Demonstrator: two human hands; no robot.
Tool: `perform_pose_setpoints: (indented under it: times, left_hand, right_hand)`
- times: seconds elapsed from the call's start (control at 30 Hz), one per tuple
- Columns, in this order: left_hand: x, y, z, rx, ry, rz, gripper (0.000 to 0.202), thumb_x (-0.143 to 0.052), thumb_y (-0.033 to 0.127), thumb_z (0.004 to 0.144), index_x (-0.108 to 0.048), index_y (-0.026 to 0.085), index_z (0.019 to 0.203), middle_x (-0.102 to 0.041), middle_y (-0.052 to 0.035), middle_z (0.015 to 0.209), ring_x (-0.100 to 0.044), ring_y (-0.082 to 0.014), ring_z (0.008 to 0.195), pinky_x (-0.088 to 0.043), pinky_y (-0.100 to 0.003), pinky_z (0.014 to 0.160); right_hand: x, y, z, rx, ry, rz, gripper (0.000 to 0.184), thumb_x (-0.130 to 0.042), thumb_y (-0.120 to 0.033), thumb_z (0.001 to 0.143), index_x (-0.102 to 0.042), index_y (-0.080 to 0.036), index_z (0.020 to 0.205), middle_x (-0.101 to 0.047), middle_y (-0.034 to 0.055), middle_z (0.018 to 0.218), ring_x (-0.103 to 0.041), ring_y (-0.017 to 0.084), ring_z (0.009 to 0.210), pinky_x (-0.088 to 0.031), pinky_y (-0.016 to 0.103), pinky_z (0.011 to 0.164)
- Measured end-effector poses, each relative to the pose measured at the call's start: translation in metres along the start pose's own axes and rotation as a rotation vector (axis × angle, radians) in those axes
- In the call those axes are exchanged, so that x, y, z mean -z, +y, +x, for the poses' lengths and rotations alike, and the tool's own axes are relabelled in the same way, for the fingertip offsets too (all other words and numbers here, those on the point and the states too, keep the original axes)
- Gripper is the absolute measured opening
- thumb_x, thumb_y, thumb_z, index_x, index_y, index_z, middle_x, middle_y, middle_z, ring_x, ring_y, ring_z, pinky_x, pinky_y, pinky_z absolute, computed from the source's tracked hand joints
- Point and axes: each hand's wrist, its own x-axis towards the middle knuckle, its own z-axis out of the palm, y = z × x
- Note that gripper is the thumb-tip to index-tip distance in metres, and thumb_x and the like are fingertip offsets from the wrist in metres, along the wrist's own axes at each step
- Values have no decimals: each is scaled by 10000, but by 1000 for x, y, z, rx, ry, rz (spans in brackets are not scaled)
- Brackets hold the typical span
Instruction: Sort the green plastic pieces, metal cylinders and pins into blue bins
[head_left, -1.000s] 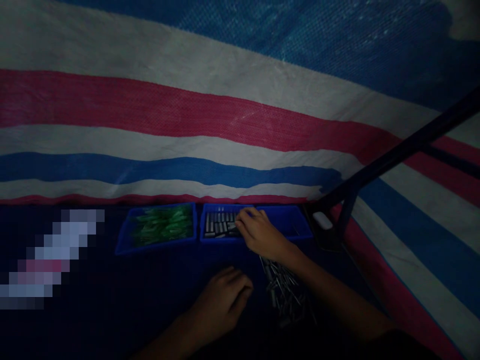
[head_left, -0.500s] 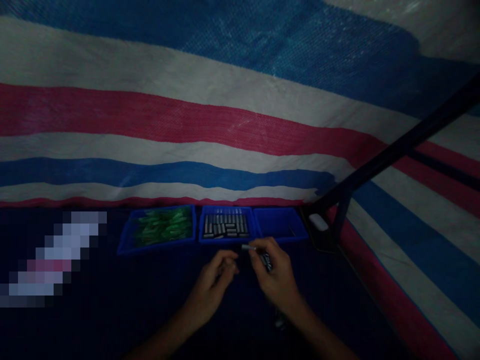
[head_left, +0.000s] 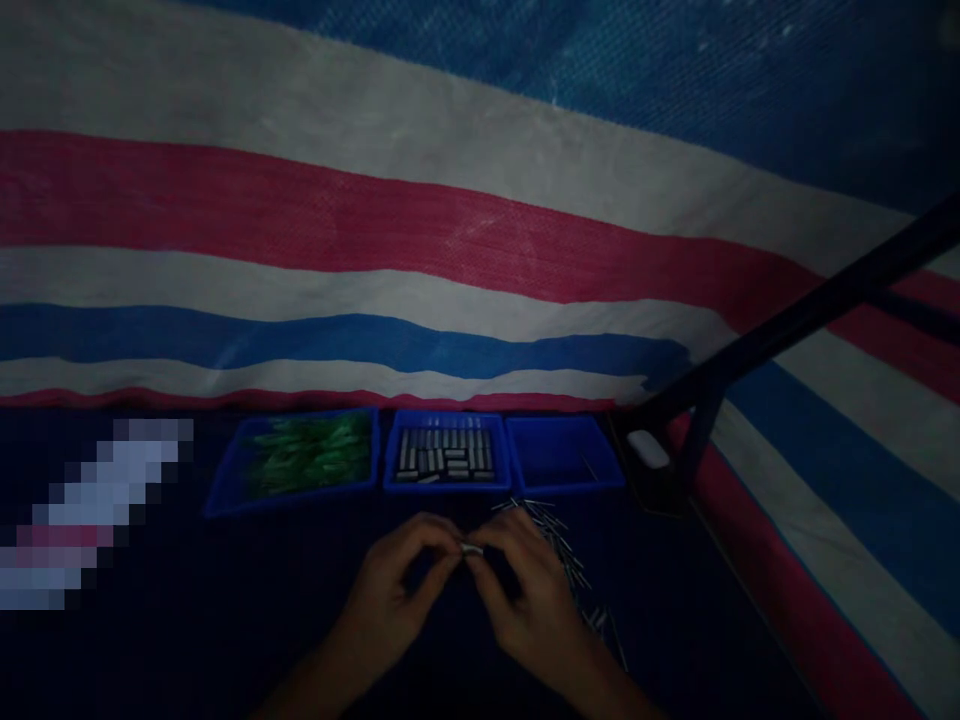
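Small pale cylinder [head_left: 472, 550] is over worktop [head_left: 225, 600], pinched between left hand [head_left: 396, 580] and right hand [head_left: 529, 580]. Metal rods [head_left: 553, 520] lie beside right hand. Three blue trays [head_left: 448, 487] line far edge, left to right: green pieces [head_left: 315, 450], grey cylinders [head_left: 478, 450], thin rod [head_left: 588, 465].

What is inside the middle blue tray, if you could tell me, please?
The middle blue tray holds short grey pieces, many side by side, some turned crosswise. Anything beneath them is covered and cannot be seen.
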Motion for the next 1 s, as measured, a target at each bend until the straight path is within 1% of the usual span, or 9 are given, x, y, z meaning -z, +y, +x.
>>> perform_pose_setpoints:
  times: [0.13,0.23,0.3,0.4,0.53,0.67,0.77,0.9,1.0]
  left_hand:
    - [9,-5,2,-208,97,447,170,-494,153,822,-559,218,965,-599,-44,946,-567,-161,886,-474,-291,770]
    - [21,-9,10,-178,199,821,249,-514,195,815,-551,223,1060,-556,-82,1087,-513,-233,978,-438,-413,830]
    - [26,-11,14,-166,177,942,247,-476,181,833,-559,212,1063,-560,-81,1084,-512,-231,947,-439,-417,819]
    - [27,-13,15,-207,85,934,263,-400,103,846,-575,195,1019,-594,-53,945,-525,-184,818,-467,-344,753]
    - [21,-12,5,-198,73,858,283,-373,51,840,-574,188,985,-585,-34,834,-512,-157,725,-474,-277,648]
    - [19,-9,-3,-188,54,826,277,-377,65,843,-568,191,1000,-572,-30,798,-511,-151,708,-472,-270,636]
    - [20,-7,-3,-164,33,786,256,-388,94,848,-564,191,1007,-565,-38,833,-522,-150,727,-477,-287,675]
    - [22,-6,-6,-172,94,699,199,-428,138,851,-540,189,1007,-537,-53,931,-541,-154,838,-486,-284,755]
    - [25,-10,-15,-152,177,665,196,-445,175,849,-514,185,1032,-499,-64,987,-548,-148,864,-499,-249,742]
  right_hand:
    - [13,10,12,47,-3,-78,282,-461,-118,831,-529,-227,1082,-596,39,882,-540,166,835,-466,314,716]
    - [26,23,31,11,120,-168,313,-432,-131,847,-512,-228,1133,-575,58,910,-542,174,839,-466,317,706]
    - [31,30,44,-27,168,-190,261,-417,-150,855,-543,-224,1072,-565,62,898,-545,177,832,-463,313,695]
    - [28,34,53,-19,117,-169,193,-410,-150,856,-552,-208,974,-569,57,872,-542,176,829,-456,313,712]
    - [10,34,42,21,-25,-165,166,-408,-120,855,-523,-186,955,-575,64,888,-521,179,854,-428,320,737]
    - [7,32,31,15,-110,-246,179,-418,-125,860,-544,-186,972,-592,65,900,-515,186,859,-363,346,753]
    - [13,25,39,-28,-214,-271,170,-436,-134,860,-579,-192,932,-618,41,851,-527,171,833,-318,343,757]
    - [15,11,60,4,-440,-311,189,-445,-128,854,-613,-210,881,-632,11,789,-543,151,798,-302,315,730]
    - [12,3,68,76,-573,-341,194,-429,-149,866,-613,-204,888,-627,19,802,-544,156,809,-321,310,726]
